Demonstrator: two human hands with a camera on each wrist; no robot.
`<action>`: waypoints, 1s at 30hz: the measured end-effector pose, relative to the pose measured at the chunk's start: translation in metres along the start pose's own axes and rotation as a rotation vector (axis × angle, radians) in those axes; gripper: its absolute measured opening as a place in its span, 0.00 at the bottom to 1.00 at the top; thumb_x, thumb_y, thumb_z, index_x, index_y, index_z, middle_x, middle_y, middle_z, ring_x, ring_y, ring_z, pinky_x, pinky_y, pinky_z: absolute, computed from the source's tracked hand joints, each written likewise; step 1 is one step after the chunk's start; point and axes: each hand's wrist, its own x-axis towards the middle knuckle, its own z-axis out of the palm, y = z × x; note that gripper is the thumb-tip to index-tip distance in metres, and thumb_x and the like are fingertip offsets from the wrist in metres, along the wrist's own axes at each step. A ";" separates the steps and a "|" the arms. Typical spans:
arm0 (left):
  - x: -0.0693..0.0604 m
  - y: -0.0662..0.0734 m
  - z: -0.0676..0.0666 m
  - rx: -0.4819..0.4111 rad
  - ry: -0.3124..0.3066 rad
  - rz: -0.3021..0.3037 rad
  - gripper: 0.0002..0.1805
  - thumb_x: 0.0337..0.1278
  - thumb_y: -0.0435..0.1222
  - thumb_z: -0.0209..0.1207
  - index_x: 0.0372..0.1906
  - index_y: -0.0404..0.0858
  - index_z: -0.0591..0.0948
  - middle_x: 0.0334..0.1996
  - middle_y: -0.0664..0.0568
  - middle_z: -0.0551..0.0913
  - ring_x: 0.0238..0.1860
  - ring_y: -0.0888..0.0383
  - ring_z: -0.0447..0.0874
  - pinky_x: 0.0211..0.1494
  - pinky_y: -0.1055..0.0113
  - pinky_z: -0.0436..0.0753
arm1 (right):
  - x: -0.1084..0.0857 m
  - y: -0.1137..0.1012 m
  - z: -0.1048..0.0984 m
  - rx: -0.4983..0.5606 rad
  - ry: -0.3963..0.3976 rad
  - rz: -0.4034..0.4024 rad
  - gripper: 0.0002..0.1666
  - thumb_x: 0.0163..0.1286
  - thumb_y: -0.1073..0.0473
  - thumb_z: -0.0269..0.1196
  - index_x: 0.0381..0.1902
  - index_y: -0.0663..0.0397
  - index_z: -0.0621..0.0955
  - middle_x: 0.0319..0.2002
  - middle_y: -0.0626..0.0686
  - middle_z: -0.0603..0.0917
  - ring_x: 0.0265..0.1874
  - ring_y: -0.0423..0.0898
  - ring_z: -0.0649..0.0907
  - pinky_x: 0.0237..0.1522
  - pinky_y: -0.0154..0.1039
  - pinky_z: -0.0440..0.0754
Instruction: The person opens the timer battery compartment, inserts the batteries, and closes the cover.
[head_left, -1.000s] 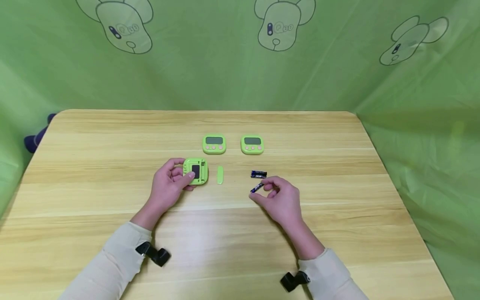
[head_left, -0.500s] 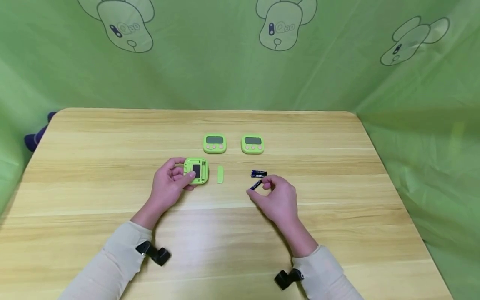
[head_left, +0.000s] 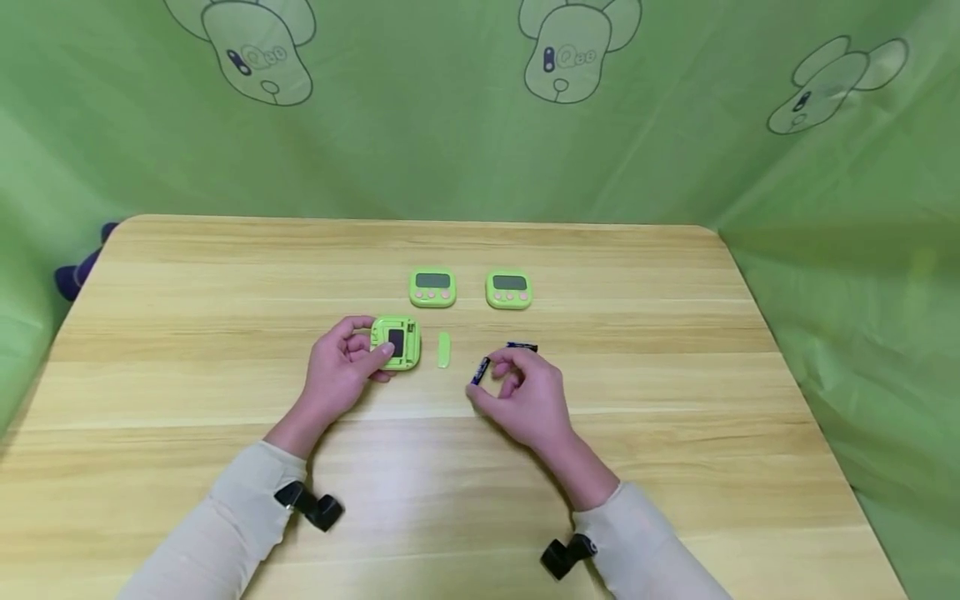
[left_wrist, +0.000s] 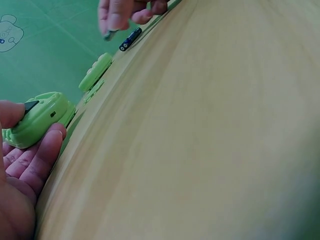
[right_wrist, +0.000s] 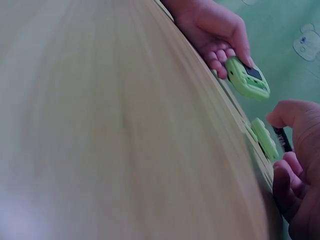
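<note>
My left hand [head_left: 336, 367] grips a green digital timer [head_left: 412, 340], its back facing up and the battery compartment uncovered. The left thumb presses on the dark panel of that back. Between thumb and fingertips, my right hand [head_left: 531, 402] pinches a dark AAA-size battery [head_left: 481, 371], held tilted to the right of the timer. Flat on the table between the hands lies a slim green battery cover [head_left: 444, 350]. Beyond the right fingers, more dark battery [head_left: 522, 346] lies on the table, partly hidden in the head view; whether it is one or two I cannot tell.
Two more green timers, a left one [head_left: 432, 288] and a right one [head_left: 509, 290], lie screen up farther back on the wooden table [head_left: 225, 275]. A green curtain [head_left: 420, 158] hangs behind and on both sides. A dark purple object [head_left: 71, 279] shows past the left edge.
My right hand has moved left with the pinched battery, which now stands more steeply and nearer the cover. The left hand and its timer have stayed in place.
</note>
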 end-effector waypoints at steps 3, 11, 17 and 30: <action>0.000 -0.001 0.000 -0.001 -0.004 -0.002 0.22 0.62 0.25 0.64 0.59 0.27 0.72 0.31 0.35 0.83 0.25 0.45 0.87 0.29 0.55 0.89 | 0.005 -0.002 0.009 0.050 -0.017 -0.060 0.24 0.48 0.60 0.81 0.42 0.59 0.84 0.31 0.51 0.83 0.19 0.40 0.78 0.25 0.34 0.82; 0.002 0.000 -0.001 -0.001 -0.027 -0.020 0.22 0.62 0.25 0.63 0.60 0.26 0.73 0.33 0.36 0.85 0.25 0.45 0.87 0.29 0.55 0.89 | 0.020 -0.003 0.030 0.179 -0.015 -0.149 0.26 0.44 0.65 0.82 0.43 0.61 0.84 0.31 0.56 0.83 0.21 0.47 0.80 0.23 0.41 0.83; 0.003 0.000 -0.001 0.001 -0.032 -0.032 0.23 0.61 0.25 0.63 0.61 0.25 0.72 0.33 0.36 0.85 0.25 0.47 0.87 0.28 0.56 0.89 | 0.031 -0.008 0.047 0.268 -0.011 -0.222 0.28 0.42 0.70 0.81 0.43 0.68 0.83 0.31 0.62 0.82 0.21 0.55 0.81 0.21 0.51 0.83; 0.004 0.001 -0.002 0.024 -0.040 -0.058 0.24 0.61 0.26 0.64 0.61 0.24 0.73 0.33 0.35 0.85 0.24 0.49 0.87 0.28 0.58 0.89 | 0.039 -0.014 0.059 0.226 -0.085 -0.243 0.26 0.51 0.60 0.80 0.48 0.60 0.84 0.33 0.54 0.82 0.24 0.43 0.80 0.24 0.34 0.83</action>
